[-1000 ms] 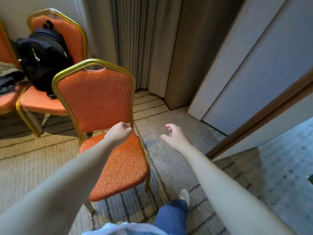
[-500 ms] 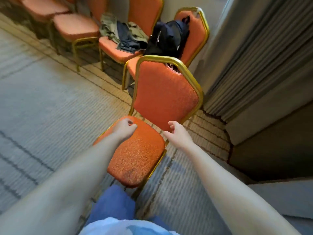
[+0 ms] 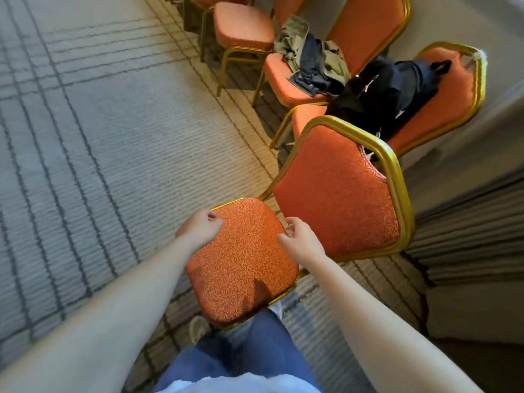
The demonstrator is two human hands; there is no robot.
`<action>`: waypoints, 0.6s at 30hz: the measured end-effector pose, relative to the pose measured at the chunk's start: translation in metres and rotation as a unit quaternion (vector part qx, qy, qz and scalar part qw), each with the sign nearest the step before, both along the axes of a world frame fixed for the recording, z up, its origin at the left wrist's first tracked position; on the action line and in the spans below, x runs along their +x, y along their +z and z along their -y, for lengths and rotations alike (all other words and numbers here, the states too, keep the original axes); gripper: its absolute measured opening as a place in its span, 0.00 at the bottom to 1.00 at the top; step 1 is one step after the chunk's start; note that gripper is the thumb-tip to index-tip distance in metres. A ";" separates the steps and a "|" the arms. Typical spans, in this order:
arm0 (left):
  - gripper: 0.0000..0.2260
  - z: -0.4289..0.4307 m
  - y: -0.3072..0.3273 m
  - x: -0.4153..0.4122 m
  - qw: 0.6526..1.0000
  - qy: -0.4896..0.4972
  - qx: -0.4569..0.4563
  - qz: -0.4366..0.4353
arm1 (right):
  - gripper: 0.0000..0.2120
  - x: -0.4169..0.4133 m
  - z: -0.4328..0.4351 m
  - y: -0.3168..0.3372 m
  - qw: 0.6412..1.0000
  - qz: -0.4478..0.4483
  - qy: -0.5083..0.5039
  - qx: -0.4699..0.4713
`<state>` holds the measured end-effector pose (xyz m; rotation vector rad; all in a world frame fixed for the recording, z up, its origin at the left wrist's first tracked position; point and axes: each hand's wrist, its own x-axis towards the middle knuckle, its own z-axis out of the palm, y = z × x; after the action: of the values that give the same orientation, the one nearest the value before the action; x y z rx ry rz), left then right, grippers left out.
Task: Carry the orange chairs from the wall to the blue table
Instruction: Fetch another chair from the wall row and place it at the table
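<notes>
Left hand grips the chair by its seat edge; right hand curls at the other side, hold unclear. It's near the wall, so I'd say the whole carry lies ahead.

Bare forearms, blue jeans, white top's hem, pale shoes

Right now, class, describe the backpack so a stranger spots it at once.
Follow the chair row along the wall to the end by the curtain. The backpack sits on that last chair. It is black and bulky; the next chair holds loose clothes.
</notes>
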<state>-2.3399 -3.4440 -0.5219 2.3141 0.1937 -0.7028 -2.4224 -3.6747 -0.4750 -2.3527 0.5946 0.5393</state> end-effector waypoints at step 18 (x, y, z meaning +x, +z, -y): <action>0.12 -0.002 -0.057 0.017 0.928 0.372 0.012 -0.027 | 0.27 0.158 0.045 -0.083 0.972 -0.066 0.215 0.063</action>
<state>-2.3233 -3.4425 -0.5788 2.0062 1.0422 -0.3633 -2.2640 -3.7194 -0.5577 -2.3397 0.0940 0.9048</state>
